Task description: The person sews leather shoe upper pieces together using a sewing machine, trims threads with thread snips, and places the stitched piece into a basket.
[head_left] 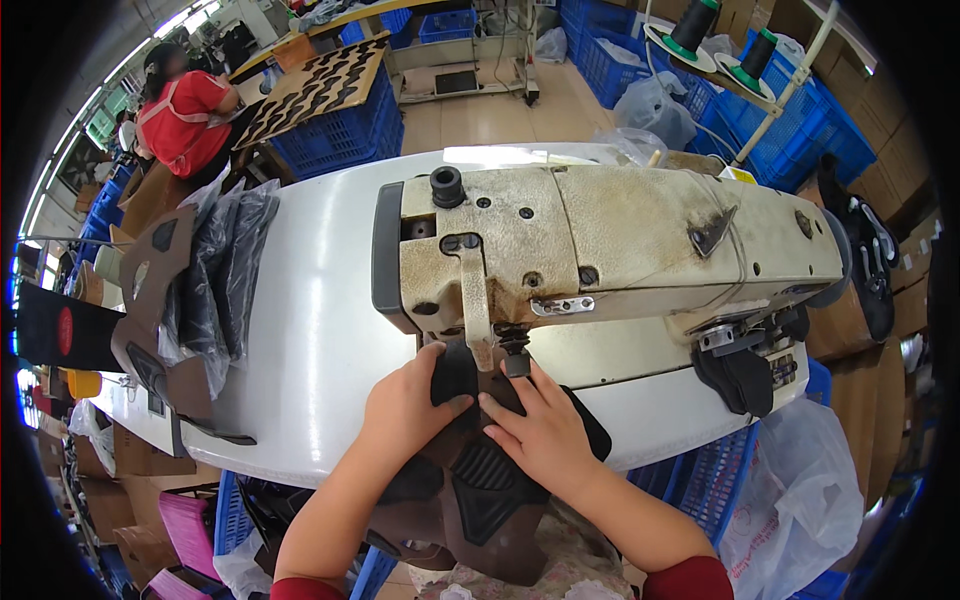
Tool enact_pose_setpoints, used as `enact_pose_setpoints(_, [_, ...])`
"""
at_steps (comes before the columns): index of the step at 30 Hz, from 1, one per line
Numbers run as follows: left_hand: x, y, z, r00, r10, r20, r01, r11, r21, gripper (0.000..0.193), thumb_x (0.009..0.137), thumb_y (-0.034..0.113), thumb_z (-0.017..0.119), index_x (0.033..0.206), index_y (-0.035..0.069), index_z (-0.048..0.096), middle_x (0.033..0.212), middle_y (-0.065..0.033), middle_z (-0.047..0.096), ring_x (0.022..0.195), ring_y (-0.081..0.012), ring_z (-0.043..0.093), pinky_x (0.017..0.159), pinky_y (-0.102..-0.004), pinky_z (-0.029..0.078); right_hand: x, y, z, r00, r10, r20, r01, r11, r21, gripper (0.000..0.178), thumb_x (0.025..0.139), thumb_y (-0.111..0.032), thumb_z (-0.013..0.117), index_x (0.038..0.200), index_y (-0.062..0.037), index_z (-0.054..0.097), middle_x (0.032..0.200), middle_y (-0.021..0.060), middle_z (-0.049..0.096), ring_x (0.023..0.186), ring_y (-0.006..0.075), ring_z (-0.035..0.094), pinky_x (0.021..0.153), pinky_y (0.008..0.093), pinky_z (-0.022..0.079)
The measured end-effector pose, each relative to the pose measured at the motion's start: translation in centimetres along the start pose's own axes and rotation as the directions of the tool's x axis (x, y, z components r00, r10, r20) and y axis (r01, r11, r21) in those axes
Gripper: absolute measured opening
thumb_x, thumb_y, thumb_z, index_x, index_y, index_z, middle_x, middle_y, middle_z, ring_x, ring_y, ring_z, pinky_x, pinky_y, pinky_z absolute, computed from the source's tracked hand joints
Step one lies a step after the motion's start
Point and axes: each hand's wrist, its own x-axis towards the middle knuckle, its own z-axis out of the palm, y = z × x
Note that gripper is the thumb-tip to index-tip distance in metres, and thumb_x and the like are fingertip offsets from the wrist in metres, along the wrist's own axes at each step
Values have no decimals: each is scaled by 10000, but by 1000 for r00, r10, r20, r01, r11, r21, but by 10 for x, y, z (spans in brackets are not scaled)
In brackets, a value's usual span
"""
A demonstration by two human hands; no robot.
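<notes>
A brown and black panel [490, 500] with a ribbed black pad hangs over the table's near edge, its far end under the head of a sewing machine [640, 235]. My left hand [408, 400] grips the panel's left side, thumb on top and fingertips beside the needle area. On the right side, my right hand [543, 425] holds the panel down, its fingers bent and close to the presser mechanism [515, 355]. The machine's head hides the needle and the panel's far tip.
Brown cut panels [150, 270] and clear plastic-wrapped dark pieces [235, 270] lie on the white table [310, 400] at left. Green-black thread spools [690, 30] stand at back right. Blue crates [340, 130] surround the table. A person in red [185, 120] sits at far left.
</notes>
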Motion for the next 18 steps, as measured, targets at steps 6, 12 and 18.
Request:
enact_pose_setpoints(6, [-1,-14,20,963,183,-200,-162,979,120,635,776,384,723,1263,28,528,879,-144,639,790,-304,641,662,-398,510,-1,1,5,999,-25,-36,23,999,-39,362,817,-296,678,1149,-156,648,1292,176,517,1272,363,433,1034,441,391])
enact_pose_setpoints(12, [3,-13,20,945,214,-248,-179,972,155,590,799,402,694,1246,40,567,789,-115,608,714,-277,627,604,-387,496,1,3,5,998,-52,-35,48,994,-101,367,819,-303,674,1154,-154,643,1227,154,547,1243,346,457,1002,427,413])
enact_pose_setpoints(18, [13,-15,22,953,176,-248,-124,970,210,526,810,396,681,1205,56,609,734,-101,597,680,-264,624,575,-379,486,9,4,3,998,-44,-38,40,994,-105,360,815,-304,678,1141,-155,648,1173,139,562,1220,330,472,988,407,424])
